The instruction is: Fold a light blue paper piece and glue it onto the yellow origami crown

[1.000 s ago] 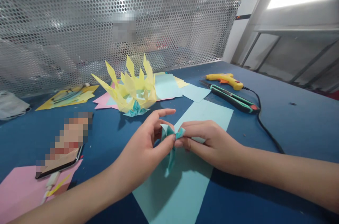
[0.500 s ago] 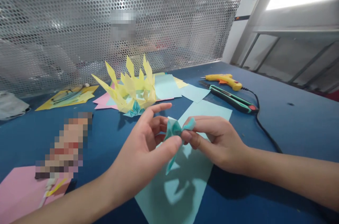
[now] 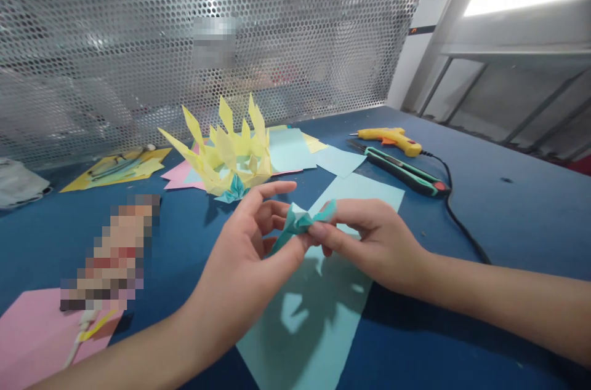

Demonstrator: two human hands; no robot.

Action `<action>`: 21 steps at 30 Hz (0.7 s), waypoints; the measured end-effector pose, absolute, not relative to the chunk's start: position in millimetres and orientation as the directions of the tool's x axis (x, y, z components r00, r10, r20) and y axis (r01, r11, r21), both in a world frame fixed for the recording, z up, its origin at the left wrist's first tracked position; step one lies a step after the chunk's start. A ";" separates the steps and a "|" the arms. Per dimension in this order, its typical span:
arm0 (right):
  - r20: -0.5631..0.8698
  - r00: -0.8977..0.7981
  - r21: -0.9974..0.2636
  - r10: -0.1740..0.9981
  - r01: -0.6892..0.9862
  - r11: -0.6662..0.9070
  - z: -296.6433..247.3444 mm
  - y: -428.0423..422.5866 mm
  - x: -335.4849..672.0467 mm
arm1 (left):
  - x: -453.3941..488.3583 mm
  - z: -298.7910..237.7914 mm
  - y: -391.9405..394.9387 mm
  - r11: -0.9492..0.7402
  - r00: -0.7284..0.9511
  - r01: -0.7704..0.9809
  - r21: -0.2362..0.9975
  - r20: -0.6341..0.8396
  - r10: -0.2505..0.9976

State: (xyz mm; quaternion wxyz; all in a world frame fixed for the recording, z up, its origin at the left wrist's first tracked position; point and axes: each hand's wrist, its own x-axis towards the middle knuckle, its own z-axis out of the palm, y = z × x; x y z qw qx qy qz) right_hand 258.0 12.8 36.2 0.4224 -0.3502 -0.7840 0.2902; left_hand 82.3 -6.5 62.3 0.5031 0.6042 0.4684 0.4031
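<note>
A small folded teal paper piece [image 3: 298, 222] is held just above the table between both hands. My left hand [image 3: 252, 254] pinches its lower left end with thumb and fingers, the index finger stretched out above. My right hand [image 3: 369, 239] pinches its right tip with closed fingers. Under the hands lies a long light teal paper sheet [image 3: 318, 316]. Behind them stands a spiky yellow origami model [image 3: 226, 150] with a teal folded unit [image 3: 234, 189] at its base.
A yellow glue gun [image 3: 392, 139] and a green utility knife [image 3: 404, 171] lie at the back right, with a black cord [image 3: 462, 224] trailing toward me. Pink paper [image 3: 32, 328] sits at the near left, yellow paper [image 3: 115, 168] at the far left. A perforated metal screen [image 3: 184, 39] closes the back.
The teal piece has been lifted and turned from hanging downward to lying more level between the fingers. Both hands rose slightly off the sheet.
</note>
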 end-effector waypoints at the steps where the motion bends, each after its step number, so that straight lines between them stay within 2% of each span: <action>1: 0.436 -0.379 -0.772 0.816 0.309 0.555 36.1 13.5 257.4 | 82.2 62.1 -5.5 -0.042 0.230 0.184 0.982 -0.001 0.973; 4: 0.434 -0.354 -0.812 0.828 0.243 0.530 36.1 14.0 255.8 | 82.4 60.3 -2.3 0.003 0.267 0.182 0.983 -0.052 0.962; 7: 0.400 -0.444 -0.847 0.802 0.155 0.508 36.8 14.0 255.6 | 82.6 57.8 -0.5 0.046 0.312 0.163 0.986 -0.096 0.945; 11: 0.255 -0.547 -0.939 0.797 0.057 0.339 37.5 15.9 256.8 | 81.1 58.0 0.3 0.100 0.315 0.189 0.977 -0.157 0.936; 15: 0.220 -0.602 -0.975 0.768 -0.107 0.196 36.4 17.4 258.1 | 79.8 61.2 2.3 0.151 0.330 0.183 0.971 -0.205 0.922; 18: 0.222 -0.602 -0.975 0.767 -0.136 0.176 35.0 16.6 257.8 | 79.6 61.4 3.5 0.167 0.339 0.176 0.970 -0.219 0.915; 21: 0.214 -0.577 -0.976 0.788 -0.094 0.197 34.6 15.3 255.8 | 79.1 58.7 3.5 0.152 0.335 0.181 0.972 -0.206 0.919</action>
